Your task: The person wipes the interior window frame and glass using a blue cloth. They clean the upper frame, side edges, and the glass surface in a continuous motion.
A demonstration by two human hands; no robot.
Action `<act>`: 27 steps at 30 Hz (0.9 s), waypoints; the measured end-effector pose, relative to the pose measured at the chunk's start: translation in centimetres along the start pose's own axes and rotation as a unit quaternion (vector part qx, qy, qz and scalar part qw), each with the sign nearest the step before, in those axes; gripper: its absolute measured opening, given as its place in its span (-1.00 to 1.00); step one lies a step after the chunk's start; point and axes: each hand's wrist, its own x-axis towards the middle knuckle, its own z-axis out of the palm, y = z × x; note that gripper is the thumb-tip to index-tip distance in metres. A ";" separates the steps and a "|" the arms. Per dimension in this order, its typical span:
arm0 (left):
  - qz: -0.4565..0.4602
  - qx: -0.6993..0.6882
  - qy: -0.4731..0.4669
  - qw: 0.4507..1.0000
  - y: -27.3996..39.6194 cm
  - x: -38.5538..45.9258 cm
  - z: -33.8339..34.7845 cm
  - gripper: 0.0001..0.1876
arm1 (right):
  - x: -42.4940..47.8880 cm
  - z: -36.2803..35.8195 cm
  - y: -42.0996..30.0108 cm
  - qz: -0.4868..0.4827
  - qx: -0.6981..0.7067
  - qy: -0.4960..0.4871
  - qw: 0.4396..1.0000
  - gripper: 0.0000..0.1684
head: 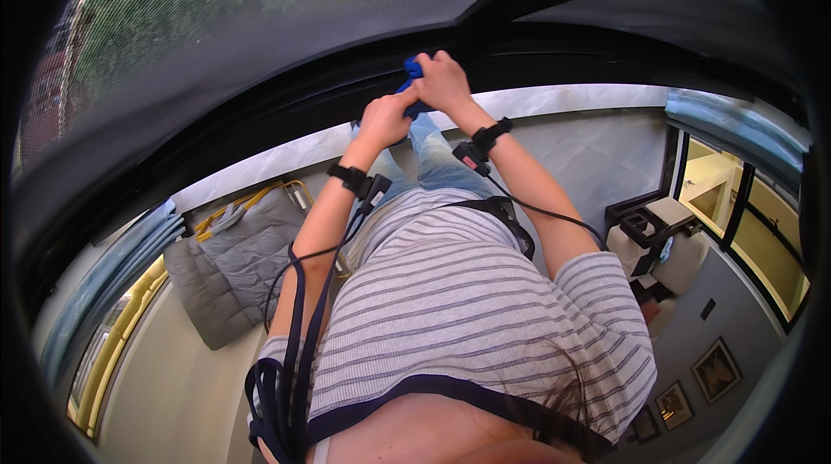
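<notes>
A blue cloth (pixel 410 86) is bunched between my two hands, close to the lower black rail of a window frame (pixel 311 100). My right hand (pixel 446 82) grips its upper part, with fingers curled over the fabric. Just below and to the left, my left hand (pixel 387 118) holds the lower folds, its fingertips meeting the right hand. Both palms face away, so the exact finger hold is partly hidden. Beyond the frame stretches a fine mesh insect screen (pixel 272 16), with green foliage blurred behind it.
A pale marble-look sill (pixel 565 100) runs under the frame. At left stand a grey padded folding chair (pixel 240 263) and a blue curtain (pixel 117 282). Black cables (pixel 545 209) trail from both wrist straps. Framed pictures (pixel 715 370) hang at right near a sliding window (pixel 740 204).
</notes>
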 end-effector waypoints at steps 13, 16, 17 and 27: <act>0.164 0.037 -0.059 0.984 11.2 14.5 12.8 -0.50 | -3.2 -12.1 16.4 0.190 -0.162 0.059 0.967 -0.59; 0.149 0.048 -0.073 0.985 11.2 14.3 12.4 -0.51 | -3.2 -11.7 16.1 0.181 -0.141 0.082 0.970 -0.65; 0.141 0.051 -0.079 0.985 11.3 14.1 12.0 -0.52 | -3.2 -11.8 15.8 0.178 -0.145 0.067 0.971 -0.69; 0.067 0.014 -0.045 0.997 7.8 8.3 7.8 -0.46 | -1.3 -9.7 10.9 0.027 -0.153 -0.019 0.988 -0.77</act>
